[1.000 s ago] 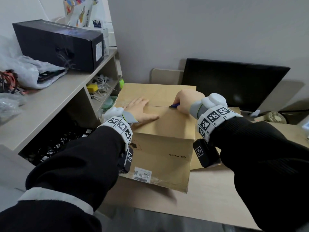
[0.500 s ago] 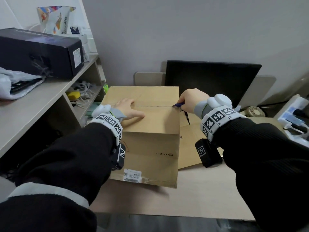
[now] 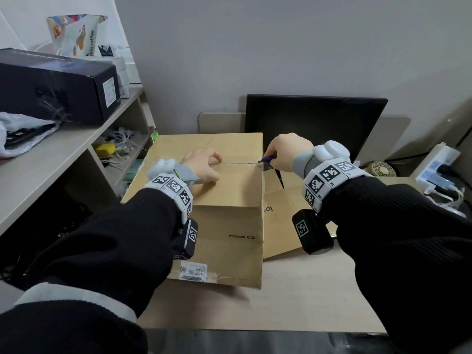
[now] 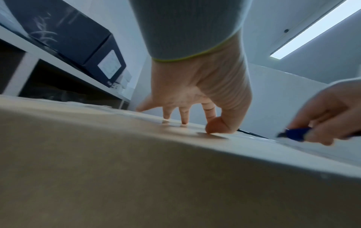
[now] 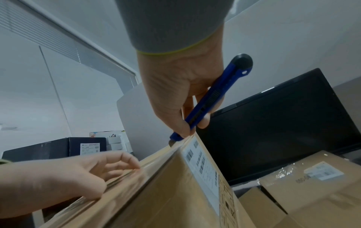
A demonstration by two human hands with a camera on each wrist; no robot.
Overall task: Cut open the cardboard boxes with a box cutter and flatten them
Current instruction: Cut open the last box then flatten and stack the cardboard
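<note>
Rightward goes the blade: a second ago the right hand (image 3: pixel 286 152) sat over the middle of the seam, and now it has run out to the right edge of the cardboard box (image 3: pixel 224 190), the blue box cutter (image 5: pixel 207 101) sitting right at the end of the taped line. Over on the left, the left hand (image 3: pixel 204 166) has barely shifted and still bears down on the near flap.

Grip check: the right hand is wrapped firmly round the cutter's handle, thumb along its side, a short blade tip just meeting the tape at the corner. The left hand holds nothing; its fingertips (image 4: pixel 183 118) and thumb press down beside the seam, well left of the blade. The box stands upright on the desk (image 3: pixel 293 302), near the shelf on the left, with flattened cardboard (image 3: pixel 283 226) lying just to its right.

How to finish this stroke well, as I read it: carry the blade clean off the edge and a little down the right face, where the tape seems to fold over, otherwise the flaps may hang up. Keep the tip shallow, since only tape needs parting. Keep that bracing hand behind the blade's path. The risk is the sudden release as the cutter clears the corner, so ease the pressure now.
</note>
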